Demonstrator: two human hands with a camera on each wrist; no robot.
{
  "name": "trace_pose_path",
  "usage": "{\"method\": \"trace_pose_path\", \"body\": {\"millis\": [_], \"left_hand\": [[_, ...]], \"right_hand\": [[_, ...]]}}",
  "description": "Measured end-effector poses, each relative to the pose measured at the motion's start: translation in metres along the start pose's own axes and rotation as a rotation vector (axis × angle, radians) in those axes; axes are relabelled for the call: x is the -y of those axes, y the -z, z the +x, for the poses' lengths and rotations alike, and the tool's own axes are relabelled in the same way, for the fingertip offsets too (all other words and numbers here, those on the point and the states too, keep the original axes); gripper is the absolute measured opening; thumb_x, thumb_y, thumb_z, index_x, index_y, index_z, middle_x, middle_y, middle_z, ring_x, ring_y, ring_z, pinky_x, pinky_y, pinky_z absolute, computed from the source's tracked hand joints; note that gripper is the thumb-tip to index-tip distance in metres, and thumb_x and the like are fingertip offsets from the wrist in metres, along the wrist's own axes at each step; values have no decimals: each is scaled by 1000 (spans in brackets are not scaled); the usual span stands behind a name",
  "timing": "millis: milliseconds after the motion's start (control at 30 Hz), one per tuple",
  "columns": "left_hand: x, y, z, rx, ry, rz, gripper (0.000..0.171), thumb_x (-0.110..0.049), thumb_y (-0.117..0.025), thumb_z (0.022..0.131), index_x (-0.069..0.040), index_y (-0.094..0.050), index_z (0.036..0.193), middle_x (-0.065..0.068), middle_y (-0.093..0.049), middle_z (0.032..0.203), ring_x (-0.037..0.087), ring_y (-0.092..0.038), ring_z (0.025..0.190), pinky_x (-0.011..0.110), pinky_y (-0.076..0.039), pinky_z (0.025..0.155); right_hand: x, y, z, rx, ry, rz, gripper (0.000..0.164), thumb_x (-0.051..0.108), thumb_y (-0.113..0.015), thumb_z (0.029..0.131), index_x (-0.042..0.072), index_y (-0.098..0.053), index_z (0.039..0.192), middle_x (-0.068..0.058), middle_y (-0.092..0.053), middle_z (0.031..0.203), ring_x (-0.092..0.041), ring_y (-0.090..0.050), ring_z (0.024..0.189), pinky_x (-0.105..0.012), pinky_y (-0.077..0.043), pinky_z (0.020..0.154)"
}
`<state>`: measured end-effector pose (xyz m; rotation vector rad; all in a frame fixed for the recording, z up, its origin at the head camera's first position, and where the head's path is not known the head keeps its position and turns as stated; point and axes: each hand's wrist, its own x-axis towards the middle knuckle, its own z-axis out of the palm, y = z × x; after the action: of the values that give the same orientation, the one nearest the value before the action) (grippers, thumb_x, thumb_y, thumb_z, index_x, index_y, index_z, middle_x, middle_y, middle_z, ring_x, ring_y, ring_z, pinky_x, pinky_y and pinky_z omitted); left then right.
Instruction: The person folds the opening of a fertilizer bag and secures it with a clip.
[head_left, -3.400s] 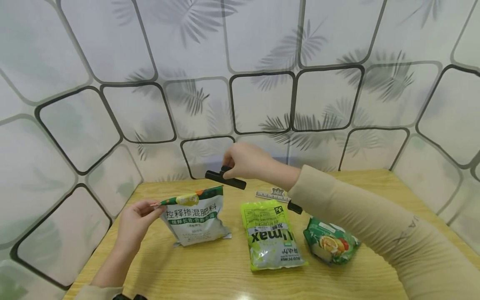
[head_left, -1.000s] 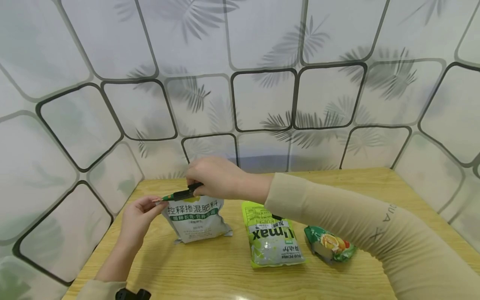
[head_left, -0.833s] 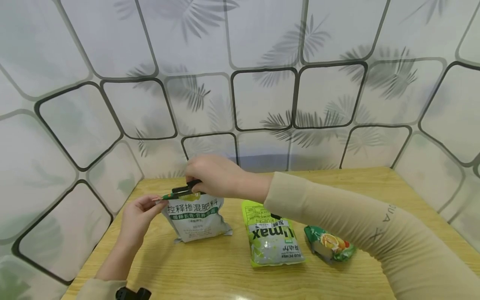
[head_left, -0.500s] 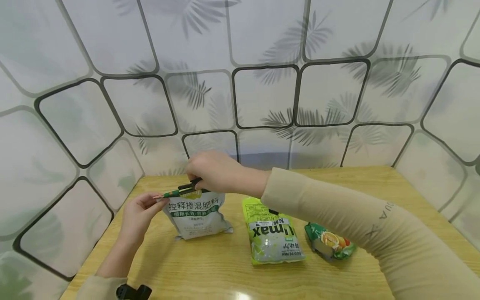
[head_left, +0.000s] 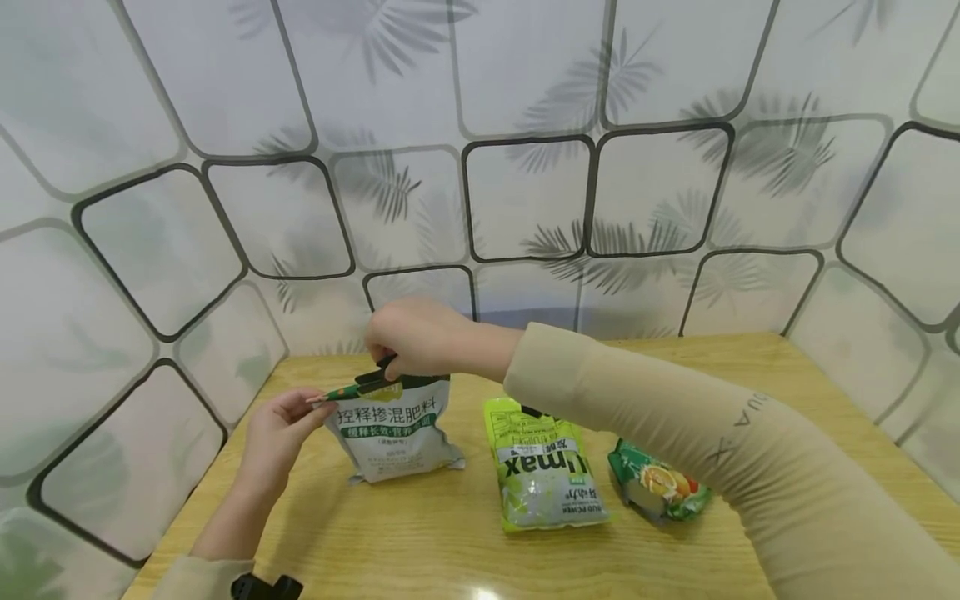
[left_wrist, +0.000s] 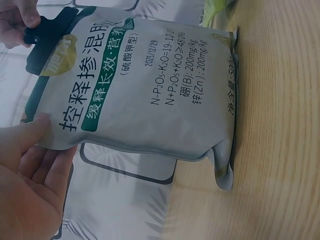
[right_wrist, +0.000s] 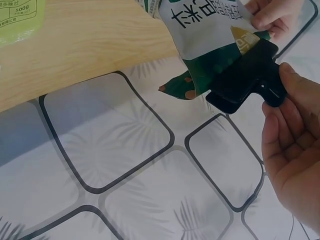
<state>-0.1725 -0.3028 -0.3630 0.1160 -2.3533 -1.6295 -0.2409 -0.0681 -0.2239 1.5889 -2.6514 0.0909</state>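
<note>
A white fertilizer bag (head_left: 397, 446) with a green top band and Chinese print stands upright on the table at left. My left hand (head_left: 273, 437) pinches its top left corner between thumb and fingers. My right hand (head_left: 420, 337) pinches the handles of a wide black clip (head_left: 375, 381) at the bag's top edge. In the right wrist view, the clip (right_wrist: 245, 75) straddles the green top (right_wrist: 212, 65), its long bars lying along the edge and one end sticking out past it. The left wrist view shows the clip (left_wrist: 52, 37) over the yellow logo.
A lime-green and grey bag (head_left: 543, 483) lies in the middle of the wooden table (head_left: 420, 542). A smaller green pouch with fruit pictures (head_left: 663, 483) lies to its right. The right sleeve (head_left: 637, 392) covers part of the tabletop behind them. A patterned curtain (head_left: 525, 200) surrounds the table.
From the air right of the bag, the right hand has brought the black clip left and down onto its top edge. Over the last second, it has shifted slightly upward. The left hand keeps its pinch.
</note>
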Motion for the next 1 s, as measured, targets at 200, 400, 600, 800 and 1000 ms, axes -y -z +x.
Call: {"method": "trace_pose_path", "body": {"millis": [200, 400, 600, 800, 1000], "left_hand": [[0, 0, -2, 5, 27, -15, 6, -7, -72, 102, -9, -77, 101, -28, -73, 82, -7, -68, 85, 11, -56, 83], [0, -1, -2, -4, 19, -24, 7, -6, -72, 102, -11, -77, 101, -29, -72, 83, -7, -68, 86, 11, -56, 82], [0, 0, -4, -3, 2, -20, 5, -6, -72, 102, -5, -77, 103, -28, -72, 84, -7, -68, 86, 11, -57, 83], [0, 2, -6, 7, -22, -6, 8, -7, -73, 101, -3, -77, 106, -28, -72, 85, -7, -68, 86, 11, -57, 83], [1, 3, -8, 53, -67, -59, 7, -3, -73, 100, 0, -78, 105, -21, -74, 89, -3, -70, 85, 14, -59, 79]], "right_hand": [[3, 1, 2, 16, -9, 4, 43, 26, -84, 95, 20, -47, 72, 5, -45, 74, -11, -39, 71, -24, -31, 68], [12, 2, 6, 50, -15, -107, 35, 28, -81, 97, 20, -54, 77, 6, -53, 78, -9, -45, 72, -22, -38, 66], [20, 2, 9, 68, -5, -170, 13, 29, -79, 99, 16, -76, 102, 6, -76, 102, -9, -67, 88, -24, -57, 81], [23, 1, 13, 75, 14, -222, 12, 28, -79, 99, 18, -75, 104, 7, -75, 102, -10, -68, 89, -24, -58, 80], [21, -2, 14, 80, 13, -190, 11, 28, -80, 99, 19, -74, 100, 7, -73, 100, -9, -66, 87, -25, -57, 76]]}}
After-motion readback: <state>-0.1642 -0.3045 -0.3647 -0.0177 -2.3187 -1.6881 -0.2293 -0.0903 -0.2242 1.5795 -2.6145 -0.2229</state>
